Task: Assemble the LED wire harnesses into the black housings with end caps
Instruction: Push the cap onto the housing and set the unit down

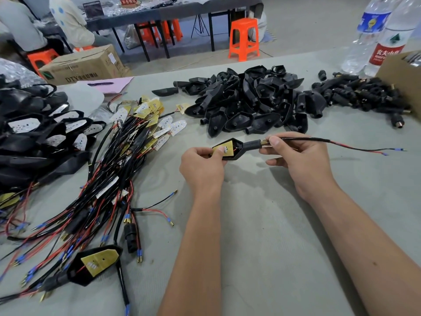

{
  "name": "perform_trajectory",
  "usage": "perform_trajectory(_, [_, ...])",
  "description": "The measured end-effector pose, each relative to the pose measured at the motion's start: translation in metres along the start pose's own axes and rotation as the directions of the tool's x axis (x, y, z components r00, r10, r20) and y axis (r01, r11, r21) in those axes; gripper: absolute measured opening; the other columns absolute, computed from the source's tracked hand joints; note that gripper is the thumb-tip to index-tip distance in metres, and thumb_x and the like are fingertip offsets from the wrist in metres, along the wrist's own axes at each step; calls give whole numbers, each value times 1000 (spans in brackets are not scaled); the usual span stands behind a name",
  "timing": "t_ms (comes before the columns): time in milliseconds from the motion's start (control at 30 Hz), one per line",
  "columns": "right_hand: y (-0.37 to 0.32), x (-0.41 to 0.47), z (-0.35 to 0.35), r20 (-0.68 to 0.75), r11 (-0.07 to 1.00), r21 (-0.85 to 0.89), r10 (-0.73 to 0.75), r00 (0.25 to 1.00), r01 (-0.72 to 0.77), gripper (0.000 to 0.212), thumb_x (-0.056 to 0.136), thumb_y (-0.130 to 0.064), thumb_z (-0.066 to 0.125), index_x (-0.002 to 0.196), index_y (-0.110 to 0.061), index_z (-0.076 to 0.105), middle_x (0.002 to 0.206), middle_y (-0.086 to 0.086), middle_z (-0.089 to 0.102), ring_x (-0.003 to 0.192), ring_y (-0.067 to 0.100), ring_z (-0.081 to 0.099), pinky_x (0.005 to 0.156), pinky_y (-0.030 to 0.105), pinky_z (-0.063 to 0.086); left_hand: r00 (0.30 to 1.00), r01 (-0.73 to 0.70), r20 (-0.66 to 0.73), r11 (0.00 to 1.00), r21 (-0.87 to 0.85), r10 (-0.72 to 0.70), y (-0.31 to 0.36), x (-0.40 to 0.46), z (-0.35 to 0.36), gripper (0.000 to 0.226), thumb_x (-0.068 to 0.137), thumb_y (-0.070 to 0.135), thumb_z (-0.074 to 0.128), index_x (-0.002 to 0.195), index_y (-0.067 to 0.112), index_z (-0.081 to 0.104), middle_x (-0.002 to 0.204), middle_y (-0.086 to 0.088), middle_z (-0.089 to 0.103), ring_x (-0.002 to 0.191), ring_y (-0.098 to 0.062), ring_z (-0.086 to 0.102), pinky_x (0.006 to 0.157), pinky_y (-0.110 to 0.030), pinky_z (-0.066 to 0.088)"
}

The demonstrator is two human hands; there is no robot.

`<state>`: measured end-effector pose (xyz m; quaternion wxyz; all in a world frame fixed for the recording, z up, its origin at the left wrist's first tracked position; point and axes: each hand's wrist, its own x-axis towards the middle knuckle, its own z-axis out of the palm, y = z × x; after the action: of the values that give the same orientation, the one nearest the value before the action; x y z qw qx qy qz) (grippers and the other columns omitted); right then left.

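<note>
Grey-green matting covers the worktable (262, 236) where a person, bare forearms reaching in from the bottom edge, holds one black housing (241, 149) just above the surface at mid-frame. The left hand (201, 167) grips the housing's wide end, thumb pressed on the yellow LED board (224, 148) seated inside it. The right hand (300, 158) pinches the brass-tipped end cap (265, 142) at the housing's neck between thumb and forefinger, fingers curled; the black harness wire (319, 140) runs out past that hand to the right and splits into red and black leads with blue-sleeved terminals (394, 151) that hang clear of the table.

Near the lower left lies a finished unit (95, 263), yellow board face up in its housing, beside a sprawling tangle of loose harnesses (109, 179) in black and red wire. Further left, a heap of assembled housings (41, 137) shows white boards.

Beyond the hands, a pile of empty black housings (250, 101) fills the centre of the table, with a smaller pile of end caps (360, 96) to its right, touching a cardboard box (401, 78). Two water bottles (376, 35) stand at the far right corner. Past the table edge, an orange stool (243, 38) stands on the floor near dark workbenches (182, 10).
</note>
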<state>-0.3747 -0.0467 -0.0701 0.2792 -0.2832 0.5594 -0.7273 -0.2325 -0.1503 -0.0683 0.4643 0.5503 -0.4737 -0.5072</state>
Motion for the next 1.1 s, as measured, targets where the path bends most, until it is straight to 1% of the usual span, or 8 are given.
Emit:
perform_trajectory(200, [0, 0, -1, 25, 1000, -18, -7, 1000, 8, 13, 96, -9, 71, 106, -3, 75, 99, 10, 79, 92, 27, 78, 62, 25, 61, 999, 25, -26, 1000, -15, -25, -1, -1, 3, 18, 84, 7, 81, 88, 11, 64, 92, -10, 74, 71, -22, 77, 68, -30, 64])
perform_trajectory(300, [1, 0, -1, 25, 1000, -21, -4, 1000, 5, 11, 95, -8, 72, 105, -4, 75, 98, 10, 79, 91, 27, 78, 62, 25, 60, 999, 31, -38, 999, -41, -33, -2, -1, 4, 21, 84, 8, 82, 90, 11, 62, 93, -11, 73, 72, -22, 77, 68, -30, 64])
perform_trajectory(433, [2, 1, 0, -18, 999, -48, 0, 1000, -1, 7, 94, -8, 73, 100, -10, 77, 93, 8, 79, 85, 27, 77, 62, 25, 59, 999, 45, -28, 998, -53, -46, -3, -1, 5, 25, 83, 9, 83, 88, 15, 60, 86, -3, 73, 67, -17, 77, 73, -33, 64])
perform_trajectory(600, [-2, 0, 0, -86, 998, -18, -59, 995, 57, 6, 93, -3, 73, 95, -7, 70, 86, 11, 79, 73, 26, 77, 56, 24, 57, 1000, 24, -19, 998, -63, -25, -4, -5, 10, 28, 82, 9, 82, 91, 18, 57, 89, -7, 73, 78, -26, 77, 83, -42, 63])
perform_trajectory(700, [-2, 0, -1, -85, 999, -22, -40, 996, 38, 6, 91, -3, 75, 94, -5, 71, 83, 9, 78, 75, 25, 77, 57, 23, 57, 999, -13, -30, 1000, 3, 13, -4, -8, 12, 29, 87, 9, 76, 91, 23, 51, 88, -4, 73, 82, -28, 76, 85, -46, 61])
perform_trajectory(900, [-1, 0, -2, -53, 998, -59, -31, 998, 28, 7, 87, -7, 80, 89, -6, 74, 82, 7, 77, 83, 24, 78, 61, 23, 57, 998, -37, -50, 997, 63, 40, -4, -10, 11, 30, 90, 5, 71, 103, 21, 49, 84, 1, 71, 78, -24, 76, 83, -43, 61])
perform_trajectory(1000, [0, 1, -1, -35, 997, -69, -41, 999, 38, 8, 92, -9, 76, 89, -9, 68, 86, 7, 77, 86, 25, 78, 61, 25, 58, 1000, -15, 4, 1000, 4, 15, -4, -13, 14, 28, 89, 4, 73, 96, 20, 51, 85, -1, 72, 74, -24, 77, 81, -43, 63])
perform_trajectory(1100, [1, 1, 0, -19, 996, -75, -45, 999, 43, 9, 95, -9, 73, 90, -12, 66, 91, 11, 77, 84, 27, 78, 60, 26, 59, 999, -19, 34, 1000, 8, 18, -5, -16, 20, 28, 88, 5, 75, 93, 20, 52, 86, -4, 73, 79, -27, 77, 84, -44, 62])
